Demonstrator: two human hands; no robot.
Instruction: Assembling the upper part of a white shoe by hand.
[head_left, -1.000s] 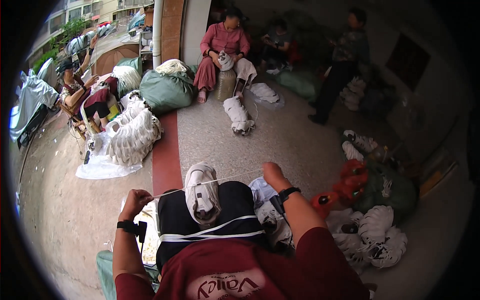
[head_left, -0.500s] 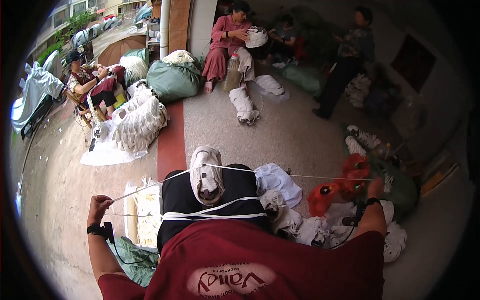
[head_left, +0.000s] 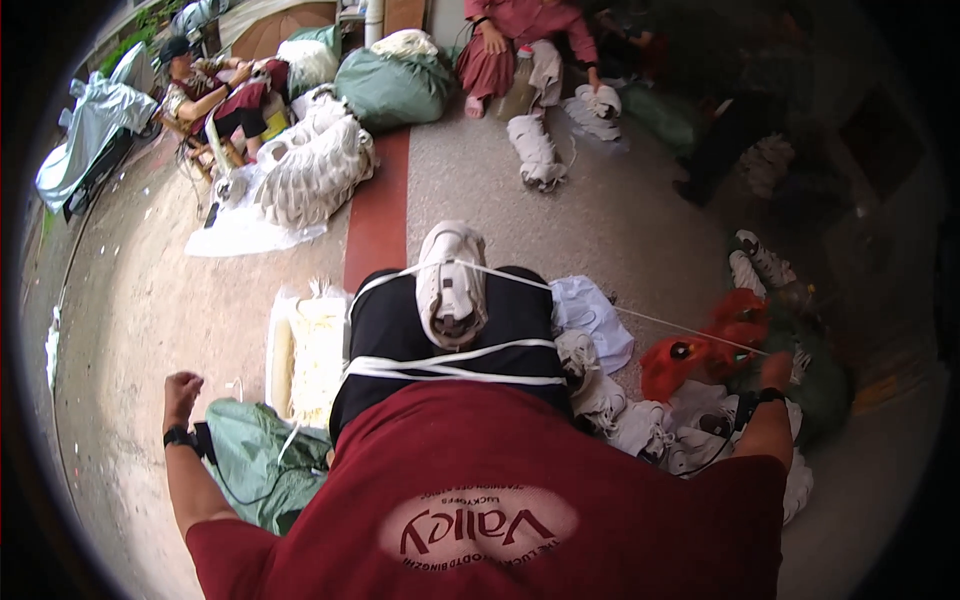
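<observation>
A white-beige sneaker (head_left: 450,285) rests upright between my knees, over black trousers. From its eyelets a white shoelace (head_left: 680,325) runs tight to my right hand (head_left: 775,375), whose fingers are closed on it. The lace's other side drops slack over my left knee. My left hand (head_left: 182,395) is raised at the far left with curled fingers, and no lace shows running to it. Loose white laces (head_left: 450,372) lie across my lap.
Left of my legs stand a tray of white laces (head_left: 305,355) and a green sack (head_left: 265,465). White shoes (head_left: 640,430) and a red bag (head_left: 700,350) lie at right. Seated people, a shoe pile (head_left: 315,170) and a green bundle (head_left: 393,88) are farther off.
The left side of the lace has gone from taut to slack, and my left hand has let it go. My view has tipped down. A seated person has lowered a shoe to the floor.
</observation>
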